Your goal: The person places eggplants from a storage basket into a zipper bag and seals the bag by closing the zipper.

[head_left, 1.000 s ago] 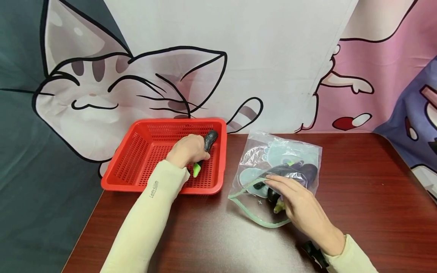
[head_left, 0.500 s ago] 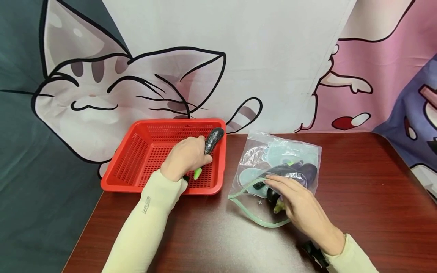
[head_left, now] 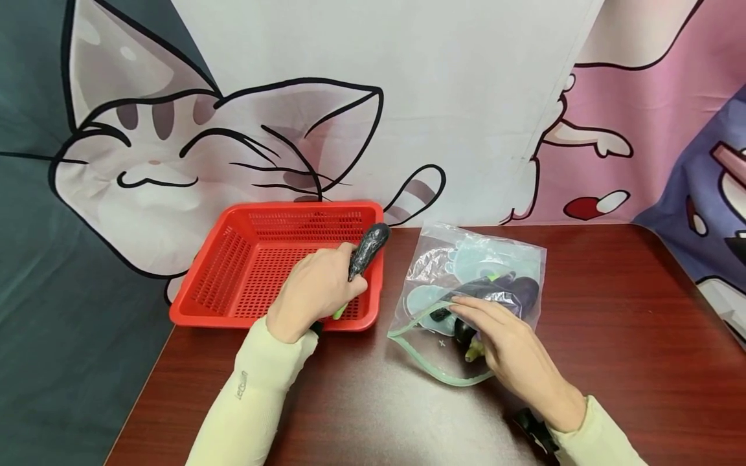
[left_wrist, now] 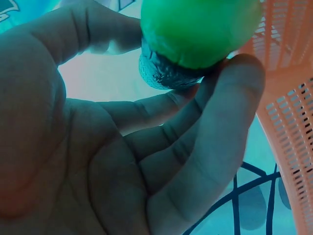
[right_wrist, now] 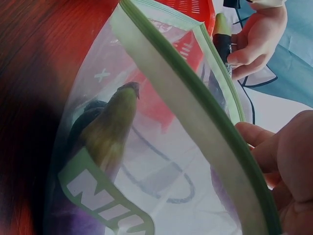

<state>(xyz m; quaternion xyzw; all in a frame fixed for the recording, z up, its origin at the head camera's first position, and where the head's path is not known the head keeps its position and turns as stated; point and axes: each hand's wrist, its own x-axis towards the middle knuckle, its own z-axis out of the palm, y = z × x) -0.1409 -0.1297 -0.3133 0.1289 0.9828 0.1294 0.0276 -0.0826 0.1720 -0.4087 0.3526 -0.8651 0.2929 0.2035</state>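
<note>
Currently, the left hand grips an eggplant, the right hand a bag, its label showing “NI”.

Basket at left on a table, bag at right with eggplants inside. The left hand holds another eggplant over the basket's right side; the right hand touches the bag's mouth (its near end). Cloth behind.

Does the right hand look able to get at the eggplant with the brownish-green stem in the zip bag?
Probably yes: the right hand holds an edge of the open zip bag, and the eggplant lies with its stem toward the mouth.
</note>
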